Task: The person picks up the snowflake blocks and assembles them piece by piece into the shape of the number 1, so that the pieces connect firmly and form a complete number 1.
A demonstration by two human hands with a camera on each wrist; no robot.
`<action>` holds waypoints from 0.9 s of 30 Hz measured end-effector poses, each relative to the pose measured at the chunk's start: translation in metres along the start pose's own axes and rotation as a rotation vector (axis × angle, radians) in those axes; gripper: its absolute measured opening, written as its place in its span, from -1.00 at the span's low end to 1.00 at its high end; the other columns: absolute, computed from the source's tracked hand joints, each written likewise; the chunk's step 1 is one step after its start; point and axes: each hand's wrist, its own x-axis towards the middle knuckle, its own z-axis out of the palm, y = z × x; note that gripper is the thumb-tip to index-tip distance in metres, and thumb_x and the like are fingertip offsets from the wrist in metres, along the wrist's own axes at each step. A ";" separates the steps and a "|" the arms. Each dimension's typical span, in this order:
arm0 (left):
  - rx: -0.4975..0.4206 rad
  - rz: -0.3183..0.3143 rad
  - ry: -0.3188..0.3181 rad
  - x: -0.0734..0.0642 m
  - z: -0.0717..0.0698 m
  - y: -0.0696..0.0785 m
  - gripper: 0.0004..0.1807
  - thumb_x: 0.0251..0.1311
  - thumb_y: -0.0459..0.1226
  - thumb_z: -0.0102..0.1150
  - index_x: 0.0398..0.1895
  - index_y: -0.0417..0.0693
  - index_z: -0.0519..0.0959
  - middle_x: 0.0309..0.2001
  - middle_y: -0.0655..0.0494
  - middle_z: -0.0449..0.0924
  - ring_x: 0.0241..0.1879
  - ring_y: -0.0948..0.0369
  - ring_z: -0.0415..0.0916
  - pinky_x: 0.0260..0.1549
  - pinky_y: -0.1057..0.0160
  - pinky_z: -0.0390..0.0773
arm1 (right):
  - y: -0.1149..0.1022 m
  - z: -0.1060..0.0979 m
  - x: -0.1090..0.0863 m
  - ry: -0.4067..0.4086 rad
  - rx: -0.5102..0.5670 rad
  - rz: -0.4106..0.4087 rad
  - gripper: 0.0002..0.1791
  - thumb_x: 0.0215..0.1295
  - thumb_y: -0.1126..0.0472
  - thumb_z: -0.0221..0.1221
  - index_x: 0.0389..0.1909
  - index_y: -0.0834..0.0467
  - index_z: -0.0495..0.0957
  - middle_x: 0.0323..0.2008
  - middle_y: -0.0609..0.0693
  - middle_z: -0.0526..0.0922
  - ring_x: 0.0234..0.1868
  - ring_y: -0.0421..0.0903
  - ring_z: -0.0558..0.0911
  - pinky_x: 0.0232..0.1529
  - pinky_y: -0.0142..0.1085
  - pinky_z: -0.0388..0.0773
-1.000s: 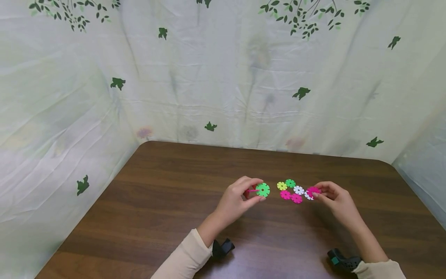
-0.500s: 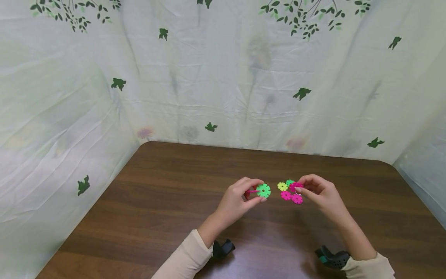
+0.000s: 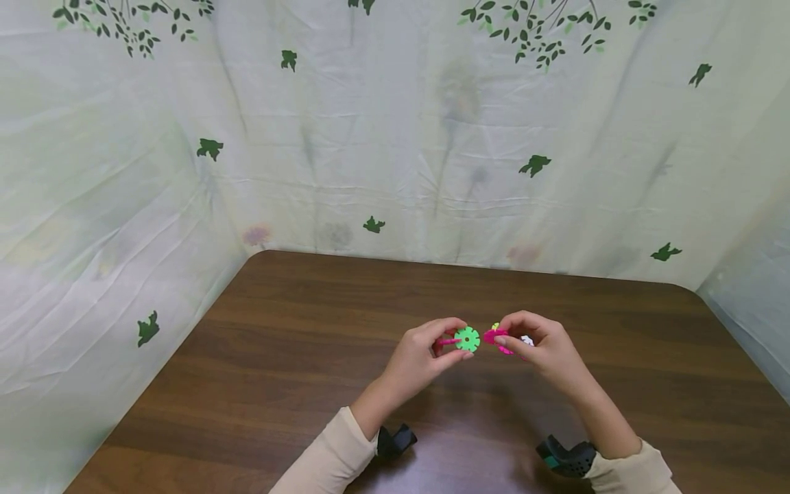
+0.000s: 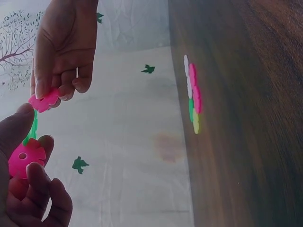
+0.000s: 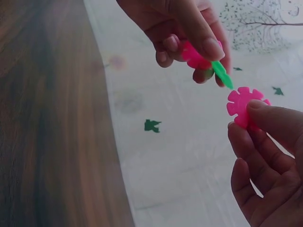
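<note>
My left hand [image 3: 424,348] pinches a green notched plastic disc [image 3: 467,339] between thumb and fingers. The green piece is joined at an angle to a pink disc [image 4: 22,160], which lies against the fingers. Facing it, my right hand [image 3: 548,351] holds another pink notched disc [image 5: 240,107] by its edge. In the right wrist view this disc sits just beside the tip of the green disc [image 5: 221,74]; whether they touch I cannot tell. Both hands are raised above the table.
Several loose discs lie on the brown wooden table [image 3: 296,357], partly hidden by my right hand in the head view. The left wrist view shows white, pink [image 4: 195,90], green and yellow [image 4: 196,121] ones. A leaf-printed curtain [image 3: 395,137] hangs behind the table.
My right hand has moved left with its pink disc, passing over the loose discs, and is now close to the green disc. My left hand has stayed almost still.
</note>
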 end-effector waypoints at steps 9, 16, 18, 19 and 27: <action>-0.006 -0.030 -0.034 -0.001 0.001 0.001 -0.62 -0.08 -0.26 0.35 -0.14 -0.11 0.50 -0.30 0.15 0.54 -0.47 0.27 0.43 -0.47 0.51 0.43 | -0.002 0.007 0.002 0.002 -0.028 -0.012 -0.81 -0.02 0.56 0.20 -0.39 0.28 0.51 -0.49 0.12 0.55 -0.60 -0.06 0.41 -0.67 -0.36 0.36; -0.175 -0.109 -0.224 -0.001 0.001 0.004 -0.57 0.10 -0.40 0.16 -0.02 -0.25 0.22 -0.31 0.04 0.41 -0.43 0.27 0.37 -0.42 0.42 0.46 | -0.003 0.009 0.003 0.027 -0.045 -0.022 -0.84 -0.02 0.52 0.22 -0.41 0.26 0.54 -0.49 0.07 0.57 -0.60 -0.09 0.39 -0.68 -0.39 0.33; -0.200 -0.120 -0.242 0.000 0.000 0.009 -0.59 0.11 -0.43 0.13 -0.03 -0.30 0.19 -0.32 0.00 0.40 -0.44 0.27 0.37 -0.43 0.41 0.46 | -0.003 0.010 0.003 0.035 -0.039 -0.041 -0.84 -0.04 0.53 0.23 -0.42 0.27 0.55 -0.50 0.07 0.57 -0.62 -0.12 0.36 -0.70 -0.38 0.30; -0.210 -0.124 -0.245 0.001 -0.003 0.014 -0.60 0.12 -0.44 0.12 -0.04 -0.32 0.19 -0.32 -0.02 0.40 -0.45 0.27 0.37 -0.43 0.42 0.46 | -0.003 0.010 0.003 0.040 -0.032 -0.054 -0.84 -0.05 0.54 0.23 -0.42 0.29 0.55 -0.50 0.07 0.57 -0.63 -0.13 0.35 -0.71 -0.36 0.29; -0.318 -0.164 -0.262 0.006 -0.012 0.036 -0.66 0.13 -0.51 0.06 -0.10 -0.38 0.17 -0.37 -0.05 0.39 -0.51 0.35 0.30 -0.48 0.44 0.42 | 0.001 0.012 0.002 0.031 0.042 -0.106 -0.83 -0.08 0.61 0.20 -0.43 0.35 0.55 -0.52 0.12 0.56 -0.65 -0.16 0.34 -0.71 -0.34 0.29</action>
